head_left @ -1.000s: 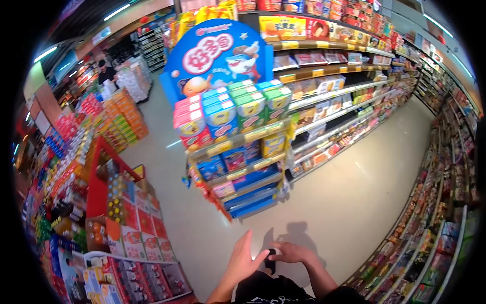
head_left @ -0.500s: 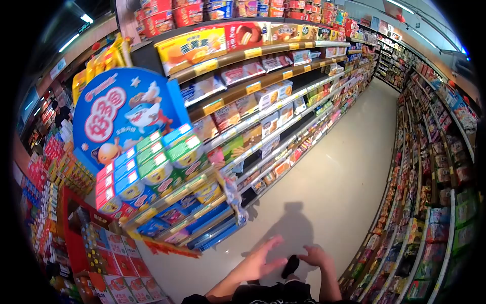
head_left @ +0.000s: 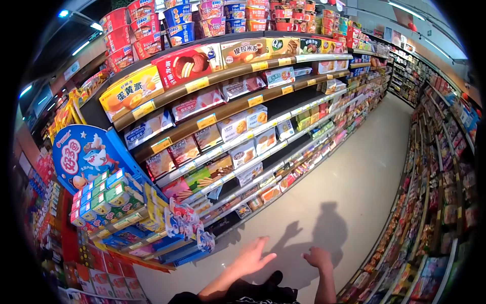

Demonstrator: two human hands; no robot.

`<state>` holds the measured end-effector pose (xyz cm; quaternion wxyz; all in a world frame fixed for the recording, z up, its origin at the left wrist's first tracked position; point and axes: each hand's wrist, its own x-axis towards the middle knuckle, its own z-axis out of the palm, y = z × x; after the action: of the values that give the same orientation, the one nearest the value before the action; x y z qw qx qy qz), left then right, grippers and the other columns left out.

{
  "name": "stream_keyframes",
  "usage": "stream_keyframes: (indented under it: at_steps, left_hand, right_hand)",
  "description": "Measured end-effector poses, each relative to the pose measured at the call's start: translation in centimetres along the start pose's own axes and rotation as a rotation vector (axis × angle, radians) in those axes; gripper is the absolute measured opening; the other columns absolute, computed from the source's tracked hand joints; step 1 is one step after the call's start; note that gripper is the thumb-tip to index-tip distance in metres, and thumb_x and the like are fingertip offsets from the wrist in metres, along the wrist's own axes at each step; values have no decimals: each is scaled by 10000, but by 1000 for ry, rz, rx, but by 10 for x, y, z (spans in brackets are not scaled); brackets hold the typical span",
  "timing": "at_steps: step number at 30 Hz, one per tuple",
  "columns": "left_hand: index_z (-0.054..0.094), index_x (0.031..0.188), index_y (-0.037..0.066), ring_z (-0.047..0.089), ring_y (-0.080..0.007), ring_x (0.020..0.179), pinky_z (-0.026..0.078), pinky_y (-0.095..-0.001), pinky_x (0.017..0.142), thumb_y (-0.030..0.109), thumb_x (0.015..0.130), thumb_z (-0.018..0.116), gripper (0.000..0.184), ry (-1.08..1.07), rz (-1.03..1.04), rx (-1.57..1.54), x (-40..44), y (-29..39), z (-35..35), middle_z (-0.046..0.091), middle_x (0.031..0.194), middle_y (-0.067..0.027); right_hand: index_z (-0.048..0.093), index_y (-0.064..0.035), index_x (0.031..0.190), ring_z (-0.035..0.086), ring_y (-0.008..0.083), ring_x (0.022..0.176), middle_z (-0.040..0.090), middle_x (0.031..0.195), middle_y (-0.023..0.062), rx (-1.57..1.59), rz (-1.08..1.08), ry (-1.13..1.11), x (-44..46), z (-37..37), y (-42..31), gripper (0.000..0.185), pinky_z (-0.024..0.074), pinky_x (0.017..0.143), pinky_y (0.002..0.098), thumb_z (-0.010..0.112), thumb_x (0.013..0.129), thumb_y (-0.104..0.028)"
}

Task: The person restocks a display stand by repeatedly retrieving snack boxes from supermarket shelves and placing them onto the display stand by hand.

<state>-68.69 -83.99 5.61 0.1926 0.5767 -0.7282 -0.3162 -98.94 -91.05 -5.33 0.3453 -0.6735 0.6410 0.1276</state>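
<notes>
My left hand (head_left: 254, 257) is held out low over the floor, thumb and fingers apart, with nothing in it. To its right, my right hand (head_left: 319, 257) also hovers above the floor, its fingers bent a little and no object visible in it. The two hands do not touch each other. A dark shoe (head_left: 276, 277) shows between them. Nearest to my left hand is the low end of a display stand (head_left: 147, 218) with blue, green and red boxes (head_left: 109, 197) on top.
A long shelf unit (head_left: 228, 114) holds biscuit boxes, packets and, on top, stacked noodle cups (head_left: 147, 30). Packed shelves (head_left: 420, 202) line the right side. Pale aisle floor (head_left: 344, 167) runs between them. Red and white cartons (head_left: 109, 278) stand at the lower left.
The view has turned right and come nearer to the long shelves. The blue display has shifted left in view. My hands, near each other earlier, are now farther apart.
</notes>
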Motion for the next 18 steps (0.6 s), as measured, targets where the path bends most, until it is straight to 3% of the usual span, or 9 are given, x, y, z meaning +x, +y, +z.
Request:
stream_keyframes:
  at_steps: [2, 3, 6, 7, 10, 15, 18]
  left_hand:
    - [477, 1478, 26, 567, -404, 1303, 448, -483, 1097, 483, 999, 649, 684, -22, 0, 471, 32, -23, 22, 581, 1404, -232]
    - [507, 1439, 21, 543, -411, 1329, 414, -537, 1115, 504, 991, 640, 672, -121, -58, 487, 42, -38, 34, 583, 1405, -215]
    - [507, 1440, 23, 495, -407, 1384, 386, -570, 1132, 566, 976, 615, 723, -522, -370, 287, 82, -48, 32, 547, 1457, -203]
    - [480, 1469, 12, 442, -408, 1434, 358, -603, 1146, 607, 968, 587, 786, -503, -362, 234, 93, -51, 28, 504, 1508, -209]
    - [416, 1536, -2, 414, -424, 1456, 351, -530, 1181, 654, 985, 536, 865, -322, -339, 364, 130, -54, 12, 451, 1557, -251]
    - [430, 1498, -50, 400, -453, 1447, 362, -553, 1166, 542, 928, 687, 861, 87, -245, 402, 212, -94, -6, 463, 1531, -260]
    - [416, 1497, -65, 403, -463, 1441, 361, -547, 1170, 532, 916, 706, 881, 215, -319, 331, 298, -113, -35, 453, 1531, -278]
  right_hand:
    - [561, -13, 1442, 583, 410, 1315, 609, 1403, 273, -123, -102, -169, 18, -16, -2, 800, 472, 1091, 454, 639, 926, -620]
    - [555, -9, 1448, 576, 406, 1327, 603, 1415, 269, -32, -175, -177, 27, -18, 0, 815, 465, 1101, 447, 637, 924, -629]
    - [535, 5, 1465, 555, 395, 1356, 585, 1446, 259, 155, -332, -184, 64, -17, 8, 860, 445, 1128, 428, 633, 919, -652]
    - [528, 9, 1471, 549, 393, 1363, 579, 1454, 257, 155, -344, -182, 78, -22, 9, 873, 439, 1136, 424, 633, 917, -657]
    - [514, 19, 1482, 533, 391, 1380, 562, 1474, 258, 115, -381, -145, 134, -41, 15, 882, 422, 1155, 417, 631, 922, -652]
    - [515, 9, 1486, 541, 388, 1374, 580, 1457, 249, 109, -373, -7, 184, -122, -7, 841, 414, 1158, 421, 634, 940, -619]
    - [535, -3, 1469, 557, 393, 1356, 613, 1418, 240, -1, -398, 54, 229, -201, -32, 791, 437, 1135, 429, 674, 938, -573]
